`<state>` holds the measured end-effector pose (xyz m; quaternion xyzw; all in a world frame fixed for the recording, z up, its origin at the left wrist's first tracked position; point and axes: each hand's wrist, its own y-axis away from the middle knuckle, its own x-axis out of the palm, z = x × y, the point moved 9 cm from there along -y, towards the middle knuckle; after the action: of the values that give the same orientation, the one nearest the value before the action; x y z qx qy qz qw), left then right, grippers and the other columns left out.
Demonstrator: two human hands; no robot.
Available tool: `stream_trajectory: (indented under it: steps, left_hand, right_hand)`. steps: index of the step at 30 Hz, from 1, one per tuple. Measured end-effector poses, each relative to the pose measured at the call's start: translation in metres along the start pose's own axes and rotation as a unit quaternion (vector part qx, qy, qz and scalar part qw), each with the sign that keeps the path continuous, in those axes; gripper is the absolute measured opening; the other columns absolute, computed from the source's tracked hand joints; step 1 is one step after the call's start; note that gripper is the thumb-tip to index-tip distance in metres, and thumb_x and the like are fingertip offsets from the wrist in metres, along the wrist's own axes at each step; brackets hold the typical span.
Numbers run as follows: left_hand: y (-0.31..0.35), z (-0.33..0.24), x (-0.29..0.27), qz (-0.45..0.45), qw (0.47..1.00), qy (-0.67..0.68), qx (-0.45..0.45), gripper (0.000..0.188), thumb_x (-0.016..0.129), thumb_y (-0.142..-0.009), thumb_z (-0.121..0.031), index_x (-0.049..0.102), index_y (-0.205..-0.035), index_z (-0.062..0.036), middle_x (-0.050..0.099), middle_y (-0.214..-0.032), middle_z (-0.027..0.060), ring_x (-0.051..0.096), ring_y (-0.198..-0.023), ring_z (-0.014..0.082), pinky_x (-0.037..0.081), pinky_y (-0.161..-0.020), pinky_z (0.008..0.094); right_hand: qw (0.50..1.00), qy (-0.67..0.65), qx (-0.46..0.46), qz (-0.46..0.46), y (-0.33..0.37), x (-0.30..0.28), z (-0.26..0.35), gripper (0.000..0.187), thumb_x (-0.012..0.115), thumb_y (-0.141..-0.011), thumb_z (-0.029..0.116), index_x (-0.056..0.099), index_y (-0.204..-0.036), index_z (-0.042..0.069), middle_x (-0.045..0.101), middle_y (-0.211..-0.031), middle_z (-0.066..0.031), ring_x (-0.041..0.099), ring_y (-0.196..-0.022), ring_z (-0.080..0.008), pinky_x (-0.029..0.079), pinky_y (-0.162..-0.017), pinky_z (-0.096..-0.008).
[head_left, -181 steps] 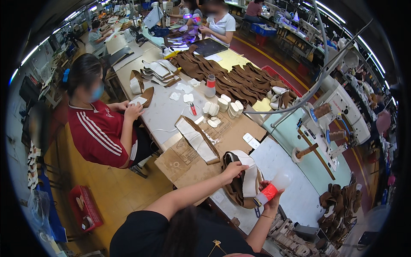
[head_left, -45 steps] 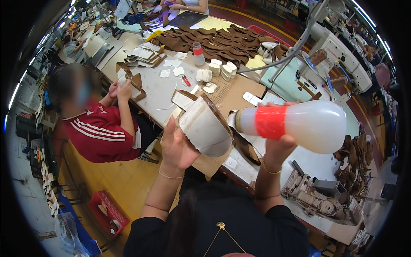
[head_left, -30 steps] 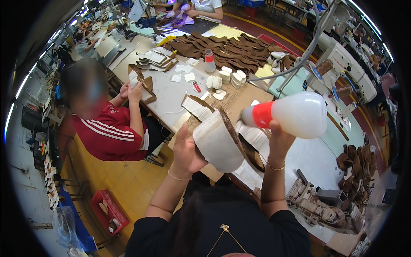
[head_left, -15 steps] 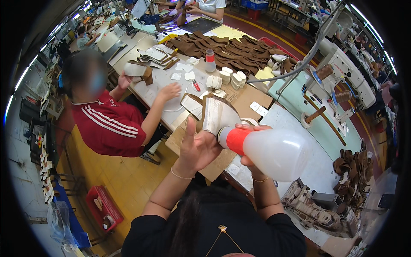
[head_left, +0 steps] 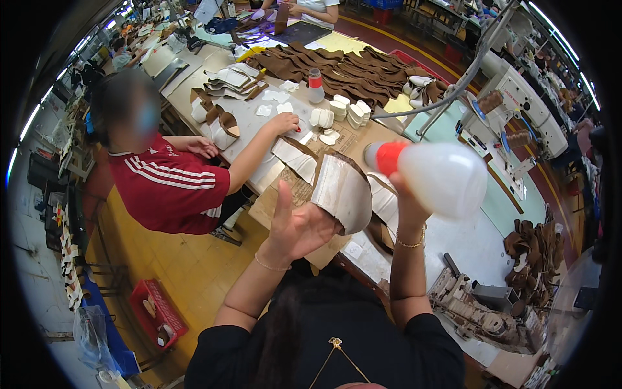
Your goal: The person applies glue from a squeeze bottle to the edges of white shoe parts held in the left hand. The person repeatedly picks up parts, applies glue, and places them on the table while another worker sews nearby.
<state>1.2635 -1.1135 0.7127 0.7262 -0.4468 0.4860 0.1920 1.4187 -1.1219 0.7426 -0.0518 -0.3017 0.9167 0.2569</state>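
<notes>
On my left hand rests a curved shoe upper, its pale lining and brown edge showing. My fingers go inside the piece and are hidden; the thumb points up, apart from it. My right hand grips a translucent white squeeze bottle with a red band round its neck. The bottle is held tilted, its neck end toward the left, to the right of the upper and apart from it. More shoe uppers lie on brown cardboard just beyond my hands.
At the left a co-worker in a red shirt reaches over the table, near stacked white pads. Another bottle stands by brown pieces. A sewing machine stands at right, with a metal machine nearer me.
My right hand has drawn the bottle up and right, away from the upper. The co-worker's one hand has put down a piece; the other now reaches to the table by the pads.
</notes>
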Motion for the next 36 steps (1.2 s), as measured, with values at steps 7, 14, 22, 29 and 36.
stream_trajectory:
  steps: [7, 14, 22, 29, 36]
  left_hand:
    - [-0.007, 0.005, -0.005, -0.059, 0.995, -0.071, -0.037, 0.110, 0.019, -0.066, -0.085, 0.015, -0.138, -0.0009, 0.025, -0.141, 0.0127, 0.024, -0.130, 0.0227, 0.017, -0.106, 0.0354]
    - [0.004, -0.018, 0.014, -0.001, 1.000, 0.016, 0.008, 0.102, 0.019, -0.072, -0.080, 0.016, -0.138, -0.0013, 0.026, -0.140, 0.0130, 0.023, -0.130, 0.0254, 0.016, -0.107, 0.0381]
    - [0.005, 0.000, -0.025, -0.155, 0.984, -0.083, -0.010, 0.084, 0.031, -0.083, -0.065, 0.021, -0.137, -0.0012, 0.032, -0.137, 0.0140, 0.032, -0.126, 0.0260, 0.023, -0.104, 0.0417]
    - [0.001, -0.008, -0.017, -0.131, 0.987, -0.086, 0.030, 0.086, 0.034, -0.081, -0.066, 0.022, -0.136, -0.0015, 0.032, -0.137, 0.0144, 0.034, -0.125, 0.0269, 0.025, -0.104, 0.0434]
    - [0.005, -0.006, -0.029, -0.132, 0.987, -0.081, 0.042, 0.087, 0.034, -0.080, -0.067, 0.023, -0.137, -0.0021, 0.033, -0.137, 0.0140, 0.034, -0.125, 0.0276, 0.025, -0.103, 0.0444]
  right_hand:
    - [0.990, -0.071, -0.021, 0.121, 0.029, 0.034, 0.037, 0.074, 0.085, -0.055, 0.019, 0.044, -0.115, 0.003, 0.057, -0.108, -0.0091, 0.055, -0.100, -0.0216, 0.042, -0.090, -0.0335]
    - [0.963, 0.184, -0.043, -0.192, -0.004, -0.076, -0.002, 0.073, 0.070, -0.072, 0.040, 0.035, -0.120, -0.002, 0.051, -0.107, -0.0139, 0.058, -0.087, -0.0260, 0.051, -0.078, -0.0395]
    - [0.987, -0.061, -0.023, -0.149, 0.021, -0.046, 0.031, 0.084, 0.069, -0.066, 0.053, 0.034, -0.119, -0.003, 0.049, -0.108, -0.0162, 0.058, -0.092, -0.0301, 0.051, -0.079, -0.0484]
    - [0.999, -0.031, -0.020, -0.029, 0.026, -0.008, 0.019, 0.077, 0.076, -0.064, 0.040, 0.038, -0.117, -0.003, 0.057, -0.101, -0.0173, 0.058, -0.094, -0.0309, 0.050, -0.082, -0.0440]
    - [0.988, -0.152, -0.037, 0.000, 0.027, 0.000, 0.028, 0.084, 0.084, -0.055, 0.034, 0.039, -0.118, 0.003, 0.059, -0.100, -0.0100, 0.058, -0.093, -0.0242, 0.046, -0.089, -0.0386]
